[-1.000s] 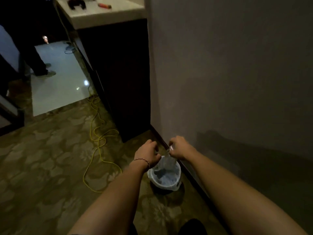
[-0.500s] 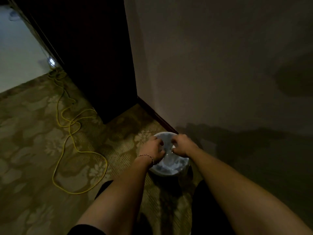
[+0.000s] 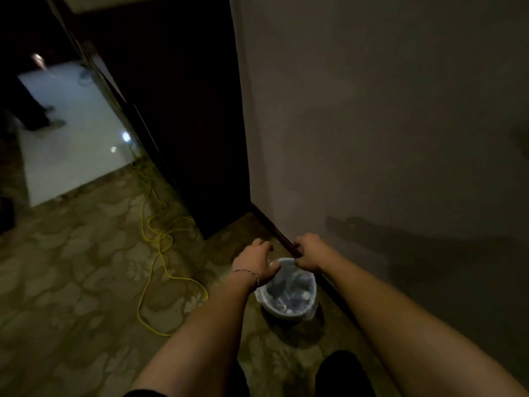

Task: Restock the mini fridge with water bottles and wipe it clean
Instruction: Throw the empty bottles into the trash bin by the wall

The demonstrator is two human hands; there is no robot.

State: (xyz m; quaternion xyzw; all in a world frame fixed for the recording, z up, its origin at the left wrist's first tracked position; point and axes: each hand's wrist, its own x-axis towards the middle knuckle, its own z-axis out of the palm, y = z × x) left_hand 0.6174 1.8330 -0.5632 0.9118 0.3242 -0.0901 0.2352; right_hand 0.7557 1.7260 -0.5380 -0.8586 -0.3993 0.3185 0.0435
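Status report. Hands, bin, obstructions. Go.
Left hand and right hand over the bin, fingers curled at its liner rim; grip unclear. No fridge or bottles in view. Yellow cable loose on carpet, left.

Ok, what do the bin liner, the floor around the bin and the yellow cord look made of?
Bin liner: thin translucent plastic film, judging by its crinkles and pale sheen.
Floor: carpet, matte, with a woven-looking floral pattern in olive and beige.
Yellow cord: probably a rubber or plastic-jacketed cable; smooth, lying in loose loops.
The dim light leaves finer texture open.
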